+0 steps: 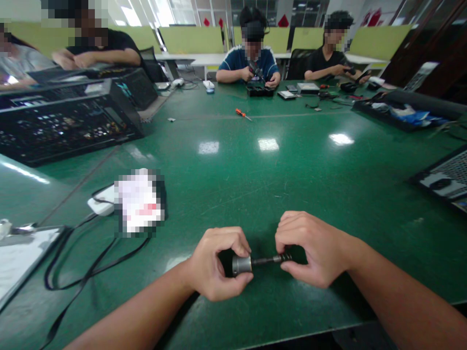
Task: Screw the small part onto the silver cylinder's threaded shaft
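My left hand [222,262] grips a short grey metal cylinder [241,265] between thumb and fingers. From its right side a thin dark rod [264,261] runs out, lying roughly level. At the rod's far end my right hand [310,248] pinches a small coiled spring [286,257] between thumb and fingertips. Cylinder, rod and spring lie in one line; whether they are a single joined piece I cannot tell. Both hands are just over the green tabletop [233,189], near its front edge.
Left of my hands lie a badge [140,204] with a black lanyard [95,265] and a clipboard [31,253]. A black computer case [69,121] stands farther left. An orange screwdriver [242,114] lies ahead. Several people sit around the table; one person [250,63] holds a power drill.
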Demonstrator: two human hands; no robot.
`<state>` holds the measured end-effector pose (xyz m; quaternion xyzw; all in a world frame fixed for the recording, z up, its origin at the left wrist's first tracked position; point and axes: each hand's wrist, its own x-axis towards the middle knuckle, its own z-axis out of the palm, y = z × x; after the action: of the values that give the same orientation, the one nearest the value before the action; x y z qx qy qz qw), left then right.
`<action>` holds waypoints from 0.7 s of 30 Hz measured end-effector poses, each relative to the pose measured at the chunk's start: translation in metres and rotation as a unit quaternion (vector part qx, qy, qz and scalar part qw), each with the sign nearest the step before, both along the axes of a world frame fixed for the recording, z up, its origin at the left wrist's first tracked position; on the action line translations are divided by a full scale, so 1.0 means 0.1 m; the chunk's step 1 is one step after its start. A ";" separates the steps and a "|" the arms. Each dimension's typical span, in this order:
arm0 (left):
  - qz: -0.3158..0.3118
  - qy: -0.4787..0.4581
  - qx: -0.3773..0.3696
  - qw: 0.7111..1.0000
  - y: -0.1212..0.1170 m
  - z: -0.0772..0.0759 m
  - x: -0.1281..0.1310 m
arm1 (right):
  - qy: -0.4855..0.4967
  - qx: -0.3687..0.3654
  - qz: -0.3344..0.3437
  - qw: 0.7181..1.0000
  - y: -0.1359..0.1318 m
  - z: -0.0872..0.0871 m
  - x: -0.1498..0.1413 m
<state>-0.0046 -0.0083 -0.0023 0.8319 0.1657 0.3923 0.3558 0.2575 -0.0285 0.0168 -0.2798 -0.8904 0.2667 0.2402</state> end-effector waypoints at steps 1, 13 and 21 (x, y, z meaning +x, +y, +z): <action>0.000 -0.001 -0.002 1.000 0.00 0.00 0.00 | -0.003 -0.001 -0.002 1.000 0.00 0.02 0.02; 0.329 -0.178 -0.301 0.877 1.27 -0.07 -0.52 | 0.329 -0.241 -0.362 0.838 0.96 -0.41 0.59; 0.320 -0.191 -0.338 0.864 2.29 -0.25 0.16 | 0.447 -0.185 -0.443 0.755 2.08 -0.62 0.15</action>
<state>0.0119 0.2205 -0.0274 0.4709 0.4738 0.5558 0.4949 0.2723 0.1796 -0.0454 -0.5307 -0.3912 0.3852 0.6457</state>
